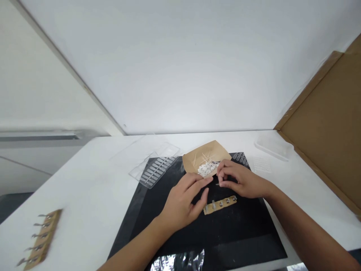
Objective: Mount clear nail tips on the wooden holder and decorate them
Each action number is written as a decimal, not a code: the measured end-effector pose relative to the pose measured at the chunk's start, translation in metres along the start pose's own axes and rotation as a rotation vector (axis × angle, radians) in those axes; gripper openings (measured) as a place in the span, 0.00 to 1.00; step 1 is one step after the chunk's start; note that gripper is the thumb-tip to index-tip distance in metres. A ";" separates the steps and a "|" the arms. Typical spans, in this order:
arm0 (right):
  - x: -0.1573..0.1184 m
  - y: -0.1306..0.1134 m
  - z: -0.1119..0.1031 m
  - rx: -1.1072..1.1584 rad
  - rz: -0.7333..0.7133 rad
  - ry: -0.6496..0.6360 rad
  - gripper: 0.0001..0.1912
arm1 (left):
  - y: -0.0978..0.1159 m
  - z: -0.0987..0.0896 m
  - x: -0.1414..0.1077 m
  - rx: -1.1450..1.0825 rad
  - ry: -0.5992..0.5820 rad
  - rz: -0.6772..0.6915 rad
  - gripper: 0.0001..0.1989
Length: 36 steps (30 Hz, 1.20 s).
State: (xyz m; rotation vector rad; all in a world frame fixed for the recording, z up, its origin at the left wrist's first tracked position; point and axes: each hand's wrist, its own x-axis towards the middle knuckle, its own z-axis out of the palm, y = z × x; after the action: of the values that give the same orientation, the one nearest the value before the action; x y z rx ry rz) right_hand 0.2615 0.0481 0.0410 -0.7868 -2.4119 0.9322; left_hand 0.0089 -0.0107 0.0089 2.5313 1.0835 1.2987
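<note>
My right hand (238,178) is closed in a pinch beside the front right corner of a brown card tray (194,156). A small, pale piece like a clear nail tip (217,184) shows at its thumb. My left hand (187,199) is open, thumb and fingers apart, with the index fingertip at the tray's front edge. White bits (207,168) and thin sticks lie in the tray. Below both hands lies a tan strip (225,203) with a row of small metal studs; clear nail tips stand on its left studs.
A black mat (175,241) lies under the work. At its back left is a clear sheet of nail tips (158,169). Another wooden strip with metal stems (43,239) is at far left. A clear plastic box (273,147) and a cardboard panel (324,131) stand right.
</note>
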 end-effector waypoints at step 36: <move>-0.009 -0.003 0.035 -0.199 -0.038 0.347 0.09 | -0.025 -0.031 0.012 0.419 0.092 -0.225 0.12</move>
State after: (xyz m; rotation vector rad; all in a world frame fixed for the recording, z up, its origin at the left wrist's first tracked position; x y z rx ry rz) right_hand 0.2470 0.0244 0.0173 -0.8875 -2.2224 0.4964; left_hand -0.0228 0.0088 0.0271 2.5332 1.7670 1.2448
